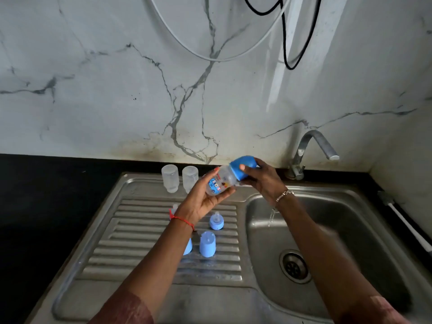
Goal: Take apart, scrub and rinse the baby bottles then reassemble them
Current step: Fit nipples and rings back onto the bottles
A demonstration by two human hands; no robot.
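A clear baby bottle [218,182] with a printed label lies tilted in the air over the drainboard. My left hand [205,198] cups its body from below. My right hand [259,178] grips the blue cap [237,168] on its top end. Two clear bottle bodies [170,177] [189,176] stand upside down at the back of the steel drainboard [131,232]. On the ribs stand a blue collar with its teat [216,220], a blue cap [207,244], and another blue cap [187,247] partly hidden behind my left forearm. A further teat piece [174,208] shows by my left wrist.
The steel sink basin [332,230] with its drain [295,265] lies to the right, wet with drops falling from my right wrist. A bent steel tap [311,150] stands at the back. A white-handled brush [408,226] rests on the right rim. Black counter surrounds the sink.
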